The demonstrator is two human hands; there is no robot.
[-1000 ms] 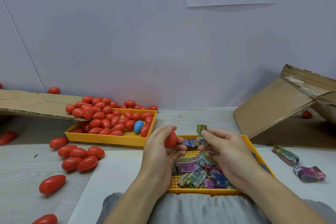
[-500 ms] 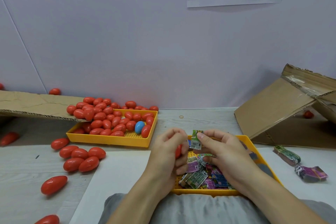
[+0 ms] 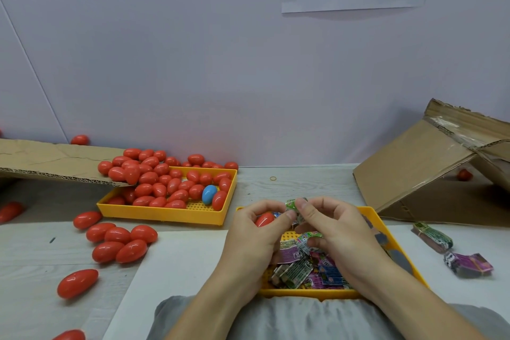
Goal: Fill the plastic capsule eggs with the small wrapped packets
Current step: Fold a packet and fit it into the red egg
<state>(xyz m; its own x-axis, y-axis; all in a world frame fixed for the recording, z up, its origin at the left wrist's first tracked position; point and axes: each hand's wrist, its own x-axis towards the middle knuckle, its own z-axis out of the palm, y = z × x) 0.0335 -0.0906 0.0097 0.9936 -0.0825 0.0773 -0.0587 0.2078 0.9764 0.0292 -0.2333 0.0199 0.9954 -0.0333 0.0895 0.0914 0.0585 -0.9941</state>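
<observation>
My left hand [image 3: 255,237] grips a red capsule egg [image 3: 264,219] in its curled fingers. My right hand [image 3: 335,232] pinches a small green wrapped packet [image 3: 293,205] between thumb and forefinger, right beside the egg; the left thumb touches the packet too. Both hands hover over a yellow tray [image 3: 385,237] that holds several colourful wrapped packets [image 3: 299,270]. Whether the egg is open or closed is hidden by my fingers.
A second yellow tray [image 3: 168,214] at the left is heaped with red eggs and one blue egg [image 3: 209,194]. Loose red eggs [image 3: 118,243] lie on the table at the left. Cardboard [image 3: 430,163] stands at the right, two packets [image 3: 466,265] in front of it.
My hands have come closer together. The right hand has brought the green packet up against the egg, and the left thumb now meets it.
</observation>
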